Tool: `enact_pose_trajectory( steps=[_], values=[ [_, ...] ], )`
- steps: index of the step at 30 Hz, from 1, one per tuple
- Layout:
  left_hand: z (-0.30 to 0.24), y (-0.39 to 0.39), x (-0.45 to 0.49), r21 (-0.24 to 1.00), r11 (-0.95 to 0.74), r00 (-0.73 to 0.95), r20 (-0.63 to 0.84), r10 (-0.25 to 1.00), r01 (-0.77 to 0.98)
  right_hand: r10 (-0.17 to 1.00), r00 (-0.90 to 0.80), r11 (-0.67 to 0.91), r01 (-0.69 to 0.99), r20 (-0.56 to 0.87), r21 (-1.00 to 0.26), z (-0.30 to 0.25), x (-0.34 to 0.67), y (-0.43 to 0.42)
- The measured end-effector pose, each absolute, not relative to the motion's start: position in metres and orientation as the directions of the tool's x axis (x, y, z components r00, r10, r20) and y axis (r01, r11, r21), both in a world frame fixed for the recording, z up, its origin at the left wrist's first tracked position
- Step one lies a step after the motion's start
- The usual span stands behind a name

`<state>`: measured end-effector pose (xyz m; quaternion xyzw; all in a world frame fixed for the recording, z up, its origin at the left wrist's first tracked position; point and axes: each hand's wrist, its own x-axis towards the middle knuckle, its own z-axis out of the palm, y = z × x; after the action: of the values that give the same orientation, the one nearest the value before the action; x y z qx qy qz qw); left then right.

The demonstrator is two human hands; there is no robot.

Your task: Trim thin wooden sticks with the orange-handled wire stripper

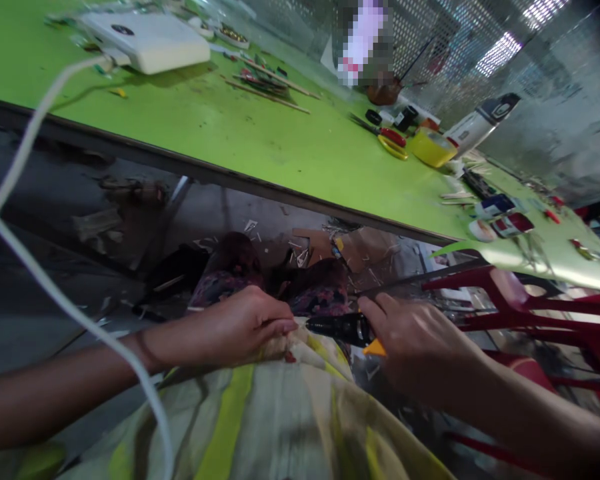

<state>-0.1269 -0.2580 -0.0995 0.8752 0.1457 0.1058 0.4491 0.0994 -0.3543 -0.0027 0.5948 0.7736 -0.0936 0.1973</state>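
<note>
My left hand [240,327] is closed in a pinch over my lap, fingertips pressed together on something too small to make out. My right hand [415,347] grips a black cutting tool with yellow handles [347,329], its dark jaws pointing left at my left fingertips. Both hands are below the front edge of the green table [260,147], above striped yellow and grey cloth [280,413] on my lap.
A white cable [35,260] hangs from a white box [147,40] on the table. Sticks [273,87], red-handled scissors [387,137], a yellow tape roll [433,148] and small parts lie further right. A red plastic chair [545,313] stands at right. Scraps litter the floor.
</note>
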Motion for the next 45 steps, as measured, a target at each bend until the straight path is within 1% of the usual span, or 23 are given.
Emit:
enact_pose_trajectory(
  steps=[2, 3, 4, 6, 8, 10, 12, 14, 16, 18, 20, 22, 25, 27, 30, 31, 33, 36, 38, 39, 40, 42, 45],
  values=[
    [-0.097, -0.262, -0.130, 0.682, -0.713, 0.908, 0.180, 0.377, 0.161, 0.821, -0.144, 0.100, 0.989, -0.553, -0.108, -0.001, 0.100, -0.353],
    [-0.095, -0.264, -0.131, 0.604, -0.779, 0.898, 0.233, 0.372, 0.166, 0.764, -0.124, -0.010, 0.979, -0.633, -0.204, -0.001, 0.099, -0.351],
    [-0.093, -0.265, -0.133, 0.532, -0.830, 0.895, 0.271, 0.355, 0.168, 0.700, -0.115, -0.116, 0.956, -0.705, -0.271, 0.000, 0.099, -0.350],
    [-0.091, -0.266, -0.136, 0.425, -0.890, 0.901, 0.303, 0.311, 0.164, 0.598, -0.124, -0.244, 0.913, -0.792, -0.327, 0.002, 0.098, -0.348],
    [-0.090, -0.265, -0.138, 0.382, -0.912, 0.914, 0.297, 0.276, 0.151, 0.564, -0.133, -0.269, 0.904, -0.815, -0.334, 0.003, 0.096, -0.346],
    [-0.089, -0.263, -0.137, 0.404, -0.902, 0.915, 0.289, 0.283, 0.152, 0.587, -0.128, -0.246, 0.913, -0.800, -0.326, 0.004, 0.096, -0.346],
    [-0.088, -0.261, -0.134, 0.502, -0.847, 0.911, 0.244, 0.333, 0.175, 0.677, -0.105, -0.145, 0.951, -0.728, -0.272, 0.005, 0.096, -0.347],
    [-0.087, -0.258, -0.130, 0.649, -0.738, 0.922, 0.147, 0.359, 0.184, 0.798, -0.112, 0.043, 0.991, -0.592, -0.130, 0.003, 0.097, -0.349],
    [-0.087, -0.254, -0.128, 0.784, -0.595, 0.941, 0.043, 0.335, 0.176, 0.870, -0.180, 0.226, 0.973, -0.460, 0.048, 0.001, 0.097, -0.350],
    [-0.088, -0.250, -0.128, 0.870, -0.464, 0.960, -0.039, 0.278, 0.170, 0.887, -0.255, 0.341, 0.924, -0.385, 0.172, -0.001, 0.095, -0.350],
    [-0.090, -0.248, -0.129, 0.902, -0.390, 0.967, -0.097, 0.236, 0.186, 0.885, -0.297, 0.391, 0.892, -0.358, 0.227, -0.002, 0.093, -0.347],
    [-0.092, -0.249, -0.131, 0.893, -0.409, 0.966, -0.094, 0.242, 0.189, 0.877, -0.289, 0.388, 0.897, -0.384, 0.210, -0.001, 0.092, -0.345],
    [-0.090, -0.254, -0.132, 0.820, -0.548, 0.950, 0.012, 0.311, 0.169, 0.843, -0.226, 0.293, 0.954, -0.488, 0.065, 0.005, 0.091, -0.341],
    [-0.085, -0.258, -0.133, 0.745, -0.649, 0.942, 0.087, 0.323, 0.154, 0.803, -0.161, 0.147, 0.987, -0.574, -0.072, 0.008, 0.091, -0.341],
    [-0.078, -0.263, -0.136, 0.584, -0.801, 0.939, 0.186, 0.289, 0.130, 0.681, -0.125, -0.118, 0.954, -0.721, -0.277, 0.010, 0.094, -0.342],
    [-0.076, -0.264, -0.137, 0.525, -0.843, 0.940, 0.212, 0.267, 0.121, 0.638, -0.139, -0.175, 0.932, -0.757, -0.318, 0.009, 0.095, -0.342],
    [-0.075, -0.265, -0.138, 0.429, -0.898, 0.940, 0.254, 0.228, 0.101, 0.590, -0.167, -0.227, 0.904, -0.790, -0.361, 0.008, 0.097, -0.344],
    [-0.076, -0.267, -0.138, 0.380, -0.917, 0.928, 0.287, 0.238, 0.118, 0.602, -0.163, -0.245, 0.894, -0.782, -0.375, 0.007, 0.098, -0.345],
    [-0.075, -0.267, -0.136, 0.402, -0.902, 0.919, 0.275, 0.284, 0.159, 0.638, -0.144, -0.236, 0.899, -0.757, -0.370, 0.007, 0.098, -0.344],
    [-0.075, -0.266, -0.135, 0.428, -0.886, 0.917, 0.253, 0.307, 0.179, 0.662, -0.123, -0.215, 0.914, -0.740, -0.344, 0.007, 0.098, -0.345],
    [-0.075, -0.264, -0.134, 0.463, -0.864, 0.917, 0.222, 0.330, 0.199, 0.693, -0.101, -0.177, 0.936, -0.714, -0.304, 0.007, 0.098, -0.346],
    [-0.075, -0.260, -0.132, 0.561, -0.796, 0.922, 0.142, 0.361, 0.226, 0.782, -0.091, -0.041, 0.980, -0.617, -0.197, 0.005, 0.098, -0.349],
    [-0.079, -0.252, -0.134, 0.710, -0.665, 0.932, 0.036, 0.361, 0.230, 0.873, -0.171, 0.172, 0.984, -0.456, -0.040, -0.002, 0.100, -0.356]
  ],
)
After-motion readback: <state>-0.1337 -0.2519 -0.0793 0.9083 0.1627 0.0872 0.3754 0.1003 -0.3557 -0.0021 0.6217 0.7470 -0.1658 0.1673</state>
